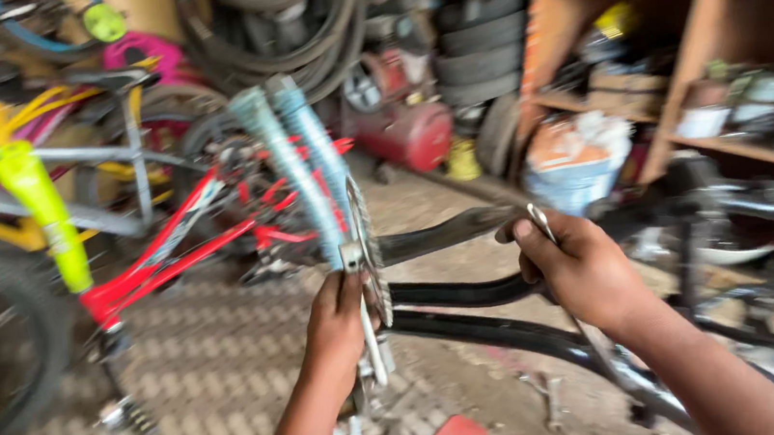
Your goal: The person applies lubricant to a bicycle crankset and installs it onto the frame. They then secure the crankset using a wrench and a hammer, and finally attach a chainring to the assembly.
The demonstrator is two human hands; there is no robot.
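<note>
While the left hand (339,325) gripped the crank arm (371,331) beside the chainring (368,239), the right hand (579,268) closed around a metal tool (543,224) at the black frame (477,329). Bracing the crank firmly would likely help. A red bicycle (186,240) stood behind, wooden shelves (679,48) to the right.

Left hand (336,325): bare, no glove, no ring or band to be seen; knuckles and back of the hand face the camera.
Right hand (579,266): bare, no glove, no ring; the thumbnail is short and pale.
Left forearm: bare to the bottom edge of the view, no sleeve, no watch or strap.
Right forearm: bare as far as the lower right corner, no sleeve or cuff in sight.
Sharpness: both arms slightly blurred.
</note>
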